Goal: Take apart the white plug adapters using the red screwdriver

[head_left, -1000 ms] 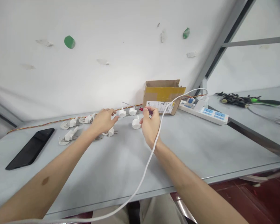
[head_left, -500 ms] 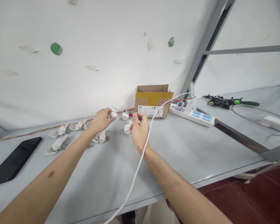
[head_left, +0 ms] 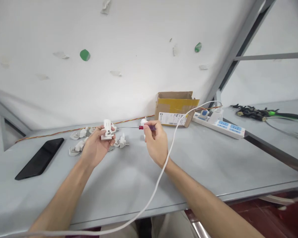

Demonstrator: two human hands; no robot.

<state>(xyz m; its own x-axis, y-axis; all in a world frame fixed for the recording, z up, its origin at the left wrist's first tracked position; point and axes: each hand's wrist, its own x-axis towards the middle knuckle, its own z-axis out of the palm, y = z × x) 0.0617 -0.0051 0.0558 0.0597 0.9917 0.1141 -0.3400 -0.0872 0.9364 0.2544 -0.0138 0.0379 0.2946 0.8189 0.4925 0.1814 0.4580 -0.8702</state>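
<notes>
Left hand [head_left: 96, 145]: palm turned up, fingers clamped on white plug adapter [head_left: 107, 128], held over grey table [head_left: 129, 178]. Right hand [head_left: 157, 142]: curled, clamped round screwdriver [head_left: 141, 127] handle; shaft near level, pointing toward adapter.

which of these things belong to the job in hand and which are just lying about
In use, it seems:
white plug in left hand
screwdriver in right hand
probably other white plugs

Apparently just lying about:
black phone
cardboard box
power strip
</notes>
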